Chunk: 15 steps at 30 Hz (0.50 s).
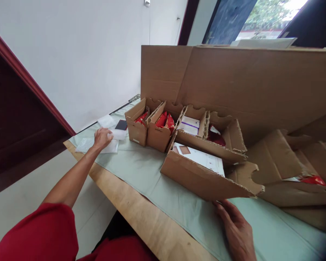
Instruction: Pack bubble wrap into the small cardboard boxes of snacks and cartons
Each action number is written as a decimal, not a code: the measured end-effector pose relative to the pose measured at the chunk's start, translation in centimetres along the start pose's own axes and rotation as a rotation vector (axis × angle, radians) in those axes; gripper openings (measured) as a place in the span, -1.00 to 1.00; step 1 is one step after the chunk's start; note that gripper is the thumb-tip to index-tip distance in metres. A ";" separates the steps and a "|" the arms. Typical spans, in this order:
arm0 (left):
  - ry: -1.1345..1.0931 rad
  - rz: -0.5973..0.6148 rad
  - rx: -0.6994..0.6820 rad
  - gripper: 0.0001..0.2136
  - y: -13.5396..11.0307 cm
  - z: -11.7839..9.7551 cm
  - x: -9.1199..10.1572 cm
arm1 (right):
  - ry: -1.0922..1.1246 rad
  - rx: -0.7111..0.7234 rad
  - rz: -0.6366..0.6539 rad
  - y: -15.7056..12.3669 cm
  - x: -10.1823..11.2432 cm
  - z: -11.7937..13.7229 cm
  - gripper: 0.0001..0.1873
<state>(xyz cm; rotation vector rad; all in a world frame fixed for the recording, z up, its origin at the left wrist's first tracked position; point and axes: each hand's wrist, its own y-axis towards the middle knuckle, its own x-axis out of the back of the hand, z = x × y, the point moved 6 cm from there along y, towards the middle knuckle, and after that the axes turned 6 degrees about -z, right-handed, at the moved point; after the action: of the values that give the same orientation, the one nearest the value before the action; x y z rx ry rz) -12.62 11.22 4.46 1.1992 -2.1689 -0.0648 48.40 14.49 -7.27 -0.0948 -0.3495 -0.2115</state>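
Green-clothed wooden table (141,214) (left hand (101,137) on packets (112,147)) by white wall (84,54).

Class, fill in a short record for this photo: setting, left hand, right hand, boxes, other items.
setting: wooden table under a pale green cloth, with a tall cardboard sheet standing behind
left hand: stretched out onto white packets at the table's far left; grip unclear
right hand: open, fingertips at the bottom edge of the nearest box
boxes: nearest box holds a white sheet; small boxes behind it hold red packets
other items: dark flat item beside the white packets
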 end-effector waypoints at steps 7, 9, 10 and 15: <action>-0.435 -0.068 0.122 -0.69 -3.8 -2.3 3.8 | 0.018 -0.039 0.041 0.3 0.2 0.4 -0.24; -0.564 0.013 0.165 -0.61 -7.0 -3.0 4.4 | 0.012 -0.014 0.055 -0.3 0.6 1.6 -0.29; -0.635 0.072 0.204 -0.59 -8.8 -3.3 4.2 | 0.003 0.019 0.059 -1.0 0.8 2.4 -0.34; -1.056 0.522 0.615 -0.72 -20.7 -5.2 -1.4 | 0.008 0.197 0.261 -8.2 -1.0 7.9 -0.56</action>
<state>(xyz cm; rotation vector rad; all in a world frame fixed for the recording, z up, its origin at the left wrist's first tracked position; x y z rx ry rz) 6.18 1.59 0.84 0.9232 -3.5686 0.2742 43.13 7.73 0.20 0.0548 -0.3443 0.0808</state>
